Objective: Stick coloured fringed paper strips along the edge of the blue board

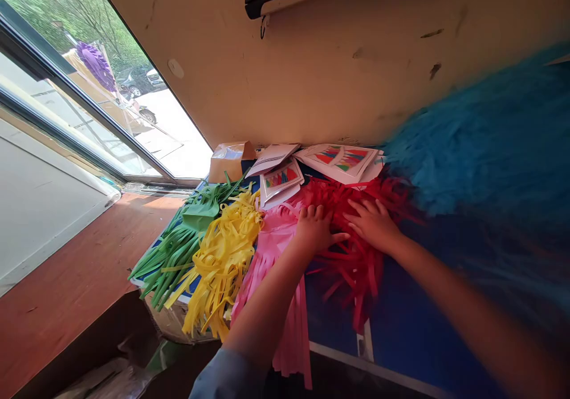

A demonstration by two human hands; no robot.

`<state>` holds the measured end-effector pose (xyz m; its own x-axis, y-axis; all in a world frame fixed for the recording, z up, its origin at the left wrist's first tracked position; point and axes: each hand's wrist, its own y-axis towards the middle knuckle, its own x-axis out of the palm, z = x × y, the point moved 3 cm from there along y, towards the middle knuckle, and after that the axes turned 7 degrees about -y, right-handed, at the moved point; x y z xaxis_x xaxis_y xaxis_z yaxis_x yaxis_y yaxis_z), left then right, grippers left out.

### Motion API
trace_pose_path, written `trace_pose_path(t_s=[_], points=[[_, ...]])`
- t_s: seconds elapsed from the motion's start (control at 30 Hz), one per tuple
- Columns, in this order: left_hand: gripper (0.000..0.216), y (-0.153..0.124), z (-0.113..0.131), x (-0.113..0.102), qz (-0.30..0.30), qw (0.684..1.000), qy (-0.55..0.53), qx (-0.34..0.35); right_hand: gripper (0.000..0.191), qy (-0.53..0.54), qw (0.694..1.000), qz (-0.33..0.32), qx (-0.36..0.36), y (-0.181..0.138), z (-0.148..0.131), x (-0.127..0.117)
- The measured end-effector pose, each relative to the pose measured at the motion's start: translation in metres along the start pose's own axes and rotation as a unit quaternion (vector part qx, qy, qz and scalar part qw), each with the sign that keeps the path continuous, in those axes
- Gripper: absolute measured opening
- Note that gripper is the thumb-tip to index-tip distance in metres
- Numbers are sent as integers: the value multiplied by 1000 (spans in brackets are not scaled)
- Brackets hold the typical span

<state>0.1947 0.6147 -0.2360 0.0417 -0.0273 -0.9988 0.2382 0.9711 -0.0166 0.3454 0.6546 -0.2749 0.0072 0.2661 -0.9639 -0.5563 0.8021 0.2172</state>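
My left hand (315, 229) lies with thumb and fingers apart where the pink paper fringe (276, 240) meets the red tissue fringe (356, 262). On the red strips rests my right hand (373, 225), its fingers spread and the palm facing down. Left of the pink strips, a yellow fringe bundle (229, 238) spreads over the table, and beyond it lies a green fringe bundle (182, 244). Several printed card packets (336, 160) with coloured tassel pictures lie behind the red and pink strips.
A big blue fringed mass (481, 143) fills the right side, partly blurred. The blue tabletop (401, 322) runs beneath the fringes to the wall (312, 78). A brown box (231, 160) stands at the back near the window. An open carton (89, 342) is at lower left.
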Motion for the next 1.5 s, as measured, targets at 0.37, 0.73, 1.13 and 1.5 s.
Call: trace_pose_path(t_s=[0.37,0.73,1.13,1.5], points=[[74,-2,-1,-2,-1,1000,-23,2,24,52,997,55,33,7,-7,-16],[47,1,0,-23,113,983,-145,-30,22,111,985,90,96,9,12,-44],[47,1,4,-23,65,985,-151,46,19,210,961,81,162,16,52,-58],[47,31,7,-29,85,962,-256,35,23,241,960,95,110,8,41,-57]])
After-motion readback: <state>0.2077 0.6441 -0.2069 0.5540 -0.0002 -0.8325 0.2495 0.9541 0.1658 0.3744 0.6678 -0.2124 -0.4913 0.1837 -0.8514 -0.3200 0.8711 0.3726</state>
